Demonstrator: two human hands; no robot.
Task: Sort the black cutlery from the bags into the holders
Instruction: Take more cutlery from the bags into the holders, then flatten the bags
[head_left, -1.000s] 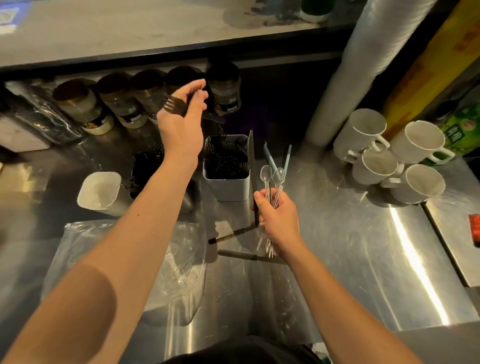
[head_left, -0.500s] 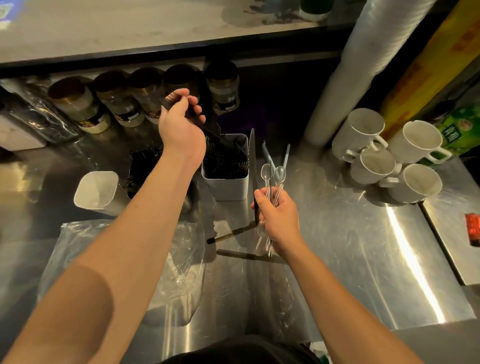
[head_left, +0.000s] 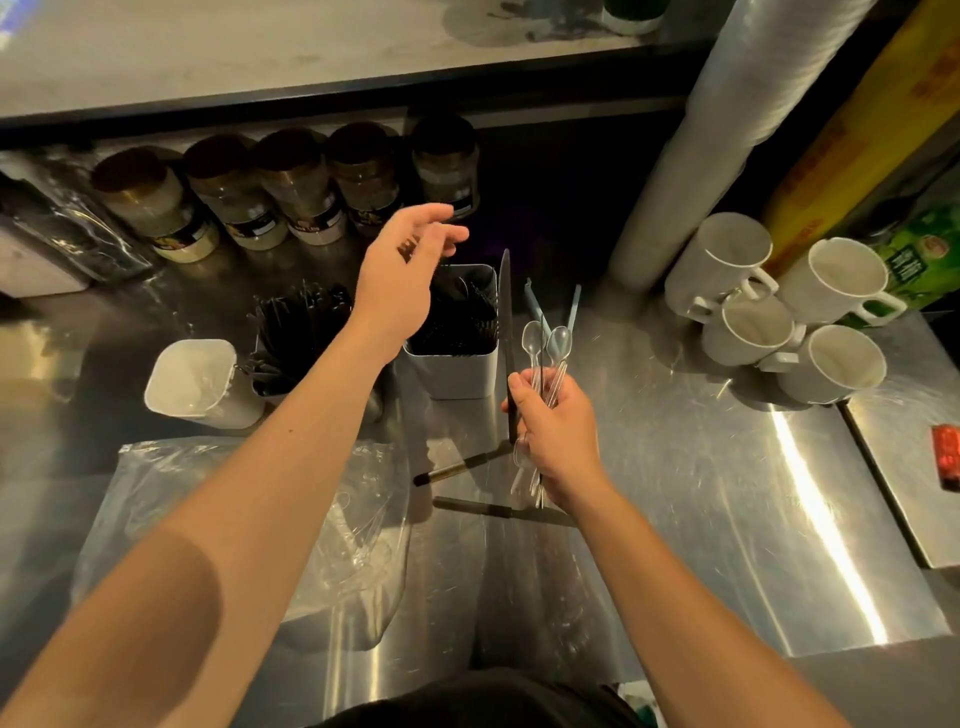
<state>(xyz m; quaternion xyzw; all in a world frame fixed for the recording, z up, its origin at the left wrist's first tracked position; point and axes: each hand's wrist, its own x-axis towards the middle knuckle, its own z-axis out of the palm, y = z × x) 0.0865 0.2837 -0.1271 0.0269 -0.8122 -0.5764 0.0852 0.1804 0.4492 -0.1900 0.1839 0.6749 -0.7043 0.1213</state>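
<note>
Left hand (head_left: 402, 270) hovers, fingers relaxed, over the holder (head_left: 451, 370) of black cutlery.
Right hand (head_left: 553, 434) grips clear spoons (head_left: 545, 348) beside it.

Both forearms are bare from the frame's lower edge to the wrists, with no sleeve, watch or ring showing on the left hand (head_left: 402, 265) or the right hand (head_left: 556, 431). A dark garment (head_left: 478, 701) covers the torso at the bottom edge.
</note>
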